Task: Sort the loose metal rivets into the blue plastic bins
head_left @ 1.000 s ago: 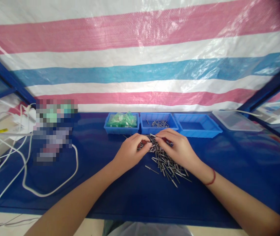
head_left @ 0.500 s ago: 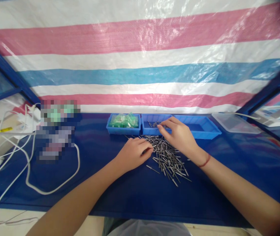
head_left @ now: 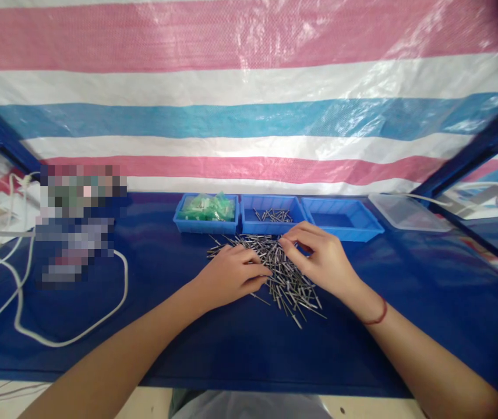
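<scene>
The left hand (head_left: pixel 231 273) has its grip drawn together, fingers curled in and the thumb pressed against them, resting on the near left edge of a heap of metal pins (head_left: pixel 290 285). Whether any pins are pinched inside it cannot be told. The right hand (head_left: pixel 324 259) arches over the far right of the same heap, and its grip is also closed. The tips of its thumb and forefinger meet on the pins there, though it is unclear whether one is lifted. A red string (head_left: pixel 376 318) circles the right wrist.

The pins lie loose and criss-crossed on the blue desk (head_left: pixel 240 343), between and just in front of the two hands.

Just behind the heap, three blue trays stand side by side in a row. The left tray (head_left: pixel 179 214) holds green pieces, the middle tray (head_left: pixel 245 224) holds a few more pins, and the right tray (head_left: pixel 364 233) shows its bare floor. A clear plastic lid (head_left: pixel 406 212) lies near the row's right end. A white cable (head_left: pixel 69 334) loops across the desk well to the left. A pink, white and blue striped sheet (head_left: pixel 249 116) hangs behind.
</scene>
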The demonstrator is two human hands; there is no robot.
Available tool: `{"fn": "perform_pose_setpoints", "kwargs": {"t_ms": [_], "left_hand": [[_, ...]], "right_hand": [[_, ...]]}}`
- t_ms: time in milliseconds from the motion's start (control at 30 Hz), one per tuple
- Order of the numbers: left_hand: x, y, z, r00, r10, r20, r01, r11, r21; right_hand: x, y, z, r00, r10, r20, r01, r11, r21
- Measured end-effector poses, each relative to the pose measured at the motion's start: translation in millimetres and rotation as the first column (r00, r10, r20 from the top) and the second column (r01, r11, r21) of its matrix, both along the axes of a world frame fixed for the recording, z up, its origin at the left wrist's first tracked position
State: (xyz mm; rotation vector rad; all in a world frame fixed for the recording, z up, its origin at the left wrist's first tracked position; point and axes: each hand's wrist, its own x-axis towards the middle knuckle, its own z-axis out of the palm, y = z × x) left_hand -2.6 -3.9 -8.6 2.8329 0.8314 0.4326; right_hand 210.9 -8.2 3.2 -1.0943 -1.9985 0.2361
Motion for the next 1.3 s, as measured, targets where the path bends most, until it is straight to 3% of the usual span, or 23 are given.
{"fn": "perform_pose_setpoints", "kwargs": {"t_ms": [133, 433, 867, 933, 1033, 1167, 1300], "left_hand": [[2, -2, -2.6, 0.999, -0.040, -0.033, 0.041, 0.998, 0.037], [3, -1, -0.9, 0.995, 0.016, -0.100, -0.011, 0.999, 0.048], [3, 1, -1.4, 0.981, 0.092, -0.170, -0.067, 0.987, 0.145], [4, 0, -0.8, 0.984, 0.144, -0.108, -0.133, 0.985, 0.109], [5, 0, 0.8, 0.970, 0.227, 0.092, -0.221, 0.973, -0.070], [7, -1, 2.2, 0.916, 0.287, 0.281, -0.204, 0.935, -0.289], [8, -2, 2.5, 0.896, 0.306, 0.321, -0.191, 0.919, -0.344]], "right_hand": [[-1, -5, 0.2, 0.997, 0.058, 0.054, -0.059, 0.998, 0.017], [-3, -12, 0.7, 0.980, 0.119, 0.158, -0.130, 0.990, 0.061], [-6, -11, -1.3, 0.964, 0.128, 0.235, -0.127, 0.992, -0.017], [-7, -12, -1.7, 0.969, 0.120, 0.217, -0.109, 0.992, -0.062], [-7, -11, -3.3, 0.983, 0.114, 0.142, -0.093, 0.984, -0.151], [-10, -10, -4.3, 0.986, 0.164, 0.014, -0.158, 0.966, -0.205], [-13, -11, -2.7, 0.984, 0.165, -0.063, -0.175, 0.961, -0.213]]}}
